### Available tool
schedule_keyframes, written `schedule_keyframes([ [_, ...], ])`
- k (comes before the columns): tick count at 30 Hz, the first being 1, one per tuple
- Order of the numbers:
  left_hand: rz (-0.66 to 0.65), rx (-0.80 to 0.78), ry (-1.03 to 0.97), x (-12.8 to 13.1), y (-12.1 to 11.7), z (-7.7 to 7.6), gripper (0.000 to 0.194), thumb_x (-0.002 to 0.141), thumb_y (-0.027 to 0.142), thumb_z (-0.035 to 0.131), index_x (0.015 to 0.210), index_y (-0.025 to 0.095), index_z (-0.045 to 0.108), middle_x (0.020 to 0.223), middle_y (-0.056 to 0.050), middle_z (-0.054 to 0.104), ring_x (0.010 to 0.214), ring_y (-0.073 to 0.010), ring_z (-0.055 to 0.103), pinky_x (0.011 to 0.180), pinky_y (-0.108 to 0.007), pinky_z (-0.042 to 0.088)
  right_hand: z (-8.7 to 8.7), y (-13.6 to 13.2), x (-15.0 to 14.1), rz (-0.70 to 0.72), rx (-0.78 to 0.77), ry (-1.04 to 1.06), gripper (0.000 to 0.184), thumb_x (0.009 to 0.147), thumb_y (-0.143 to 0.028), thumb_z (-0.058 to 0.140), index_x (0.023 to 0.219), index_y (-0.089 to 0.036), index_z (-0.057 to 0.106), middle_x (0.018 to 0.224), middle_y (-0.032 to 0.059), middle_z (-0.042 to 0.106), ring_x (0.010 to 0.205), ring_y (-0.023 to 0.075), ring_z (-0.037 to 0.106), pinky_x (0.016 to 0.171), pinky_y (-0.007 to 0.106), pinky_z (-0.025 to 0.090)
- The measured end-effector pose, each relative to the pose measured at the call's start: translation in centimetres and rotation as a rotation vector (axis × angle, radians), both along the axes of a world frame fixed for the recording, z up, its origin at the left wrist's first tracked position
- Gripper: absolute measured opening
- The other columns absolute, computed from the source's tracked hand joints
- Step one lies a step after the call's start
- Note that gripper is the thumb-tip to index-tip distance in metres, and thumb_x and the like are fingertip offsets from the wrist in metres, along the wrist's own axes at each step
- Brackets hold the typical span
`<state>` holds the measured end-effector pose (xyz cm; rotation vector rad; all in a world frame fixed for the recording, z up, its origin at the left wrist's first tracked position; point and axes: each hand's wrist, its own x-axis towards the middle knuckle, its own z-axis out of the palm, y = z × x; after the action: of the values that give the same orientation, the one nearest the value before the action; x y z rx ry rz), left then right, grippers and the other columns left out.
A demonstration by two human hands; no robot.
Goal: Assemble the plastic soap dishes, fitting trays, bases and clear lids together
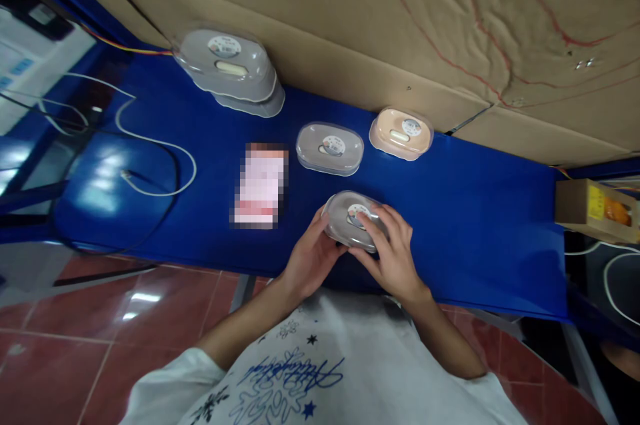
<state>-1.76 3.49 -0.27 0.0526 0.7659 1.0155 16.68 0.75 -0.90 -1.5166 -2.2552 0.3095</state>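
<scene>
Between my two hands is a small grey plastic food container (341, 224) with a clear lid and a round label. My left hand (314, 255) grips its left end, the thumb along the side. My right hand (393, 248) wraps the right end, with fingers over the lid and partly on the label; its thumb is at the near edge. The underside is hidden. Just beyond sits a similar grey container (320, 157), and to its right a peach container (405, 135). Farther left, larger grey containers (235, 78) are stacked against the cardboard.
A blue table (480, 225) carries everything. A phone-like object (261, 185), blurred out, lies left of my hands. A white cable (165, 142) loops on the left. Brown cardboard (310, 32) walls the back. A small cardboard box (583, 208) is at the right end.
</scene>
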Motion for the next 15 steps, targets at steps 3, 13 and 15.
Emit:
schedule_keyframes([
  [3, 0.046, -0.016, 0.01, 0.2, 0.3, 0.1, 0.037, 0.101, 0.04, 0.073, 0.135, 0.026, 0.07, 0.139, -0.006, 0.073, 0.134, -0.0262, 0.063, 0.106, -0.038, 0.055, -0.9, 0.1, 0.6, 0.039, -0.03, -0.002, 0.09, 0.104, -0.044, 0.067, 0.176, -0.038, 0.013, 0.175, 0.0149, 0.039, 0.165, 0.0431, 0.033, 0.125, 0.067, 0.044],
  [13, 0.03, 0.006, 0.079, 0.9, 0.7, 0.3, 0.041, 0.104, 0.048, 0.068, 0.139, 0.028, 0.067, 0.149, -0.006, 0.069, 0.152, -0.0332, 0.052, 0.112, -0.047, 0.057, -1.0, 0.9, 1.4, 0.001, -0.048, 0.097, 0.091, 0.105, -0.039, 0.067, 0.176, -0.041, 0.01, 0.181, 0.0096, 0.031, 0.165, 0.039, 0.036, 0.129, 0.065, 0.043],
  [15, 0.046, -0.006, 0.097, 0.9, 0.7, 0.3, 0.04, 0.103, 0.048, 0.068, 0.139, 0.029, 0.068, 0.148, -0.006, 0.069, 0.152, -0.0331, 0.052, 0.112, -0.046, 0.057, -1.2, 0.7, 1.4, 0.012, -0.031, 0.049, 0.092, 0.104, -0.036, 0.069, 0.176, -0.042, 0.01, 0.183, 0.009, 0.025, 0.166, 0.0403, 0.033, 0.129, 0.066, 0.043],
])
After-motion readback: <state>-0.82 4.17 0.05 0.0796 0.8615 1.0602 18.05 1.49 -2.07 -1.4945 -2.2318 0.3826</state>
